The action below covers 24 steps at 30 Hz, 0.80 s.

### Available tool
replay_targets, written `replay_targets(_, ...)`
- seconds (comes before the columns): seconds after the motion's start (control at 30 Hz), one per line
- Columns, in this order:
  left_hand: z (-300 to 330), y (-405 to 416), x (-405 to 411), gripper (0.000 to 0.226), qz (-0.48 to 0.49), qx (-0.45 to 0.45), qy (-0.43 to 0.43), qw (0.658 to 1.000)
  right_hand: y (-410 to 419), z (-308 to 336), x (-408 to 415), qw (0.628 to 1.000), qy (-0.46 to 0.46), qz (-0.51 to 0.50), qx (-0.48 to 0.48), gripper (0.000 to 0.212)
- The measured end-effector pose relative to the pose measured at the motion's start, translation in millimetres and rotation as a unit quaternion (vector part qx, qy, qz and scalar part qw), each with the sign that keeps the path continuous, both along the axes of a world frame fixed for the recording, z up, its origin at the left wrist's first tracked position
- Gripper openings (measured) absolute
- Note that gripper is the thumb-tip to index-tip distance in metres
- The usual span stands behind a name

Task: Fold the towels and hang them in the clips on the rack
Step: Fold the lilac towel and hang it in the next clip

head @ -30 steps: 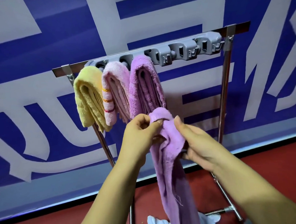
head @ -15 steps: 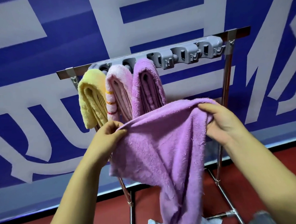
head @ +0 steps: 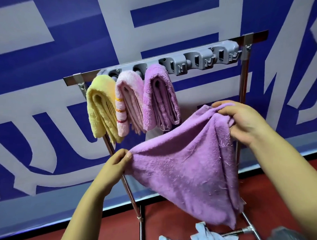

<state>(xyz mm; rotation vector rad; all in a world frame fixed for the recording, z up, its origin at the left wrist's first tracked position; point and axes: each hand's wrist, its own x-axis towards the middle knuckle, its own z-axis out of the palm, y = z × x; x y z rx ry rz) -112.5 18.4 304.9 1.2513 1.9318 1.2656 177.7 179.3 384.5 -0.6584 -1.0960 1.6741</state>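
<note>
Before blue wall [head: 46, 109], both hands pinch purple towel [head: 188, 169] corners.

I'm holding a purple towel [head: 188, 165] spread and sagging (frayed edges), while yellow [head: 99, 107], pink [head: 130, 103] and purple [head: 158, 96] folded towels are hanging in the rack's grey clips [head: 197, 61].

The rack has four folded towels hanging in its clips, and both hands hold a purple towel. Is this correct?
Not quite: the head view shows three hanging on the rack, not four. Left hand and right hand do hold the purple towel.
</note>
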Motion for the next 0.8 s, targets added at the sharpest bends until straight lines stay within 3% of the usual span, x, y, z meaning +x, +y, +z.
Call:
replay_targets(0.17,17,5,10,0.022,0.073,0.062,0.066,0.993,5,-9,16,0.986,-0.154,0.012,0.057,0.031)
replay_targets(0.37,27,0,7,0.02,0.011,0.013,0.026,1.0,12,-9,26,0.987,-0.101,-0.067,0.109,0.014)
replay_targets(0.43,33,0,12,0.019,-0.011,0.032,-0.018,0.999,13,-9,27,0.968,-0.161,-0.098,0.166,0.017)
replay_targets(0.57,62,10,41,0.017,-0.112,0.057,0.01,0.992,-10,-30,1,0.929,-0.29,0.058,0.224,0.036)
replay_targets(0.7,96,20,65,0.021,-0.223,-0.018,0.121,0.967,-48,-71,-47,0.879,-0.327,0.189,0.29,0.061)
replay_targets(0.8,114,22,72,0.014,-0.269,-0.083,0.191,0.94,-57,-81,-69,0.868,-0.312,0.199,0.332,0.05)
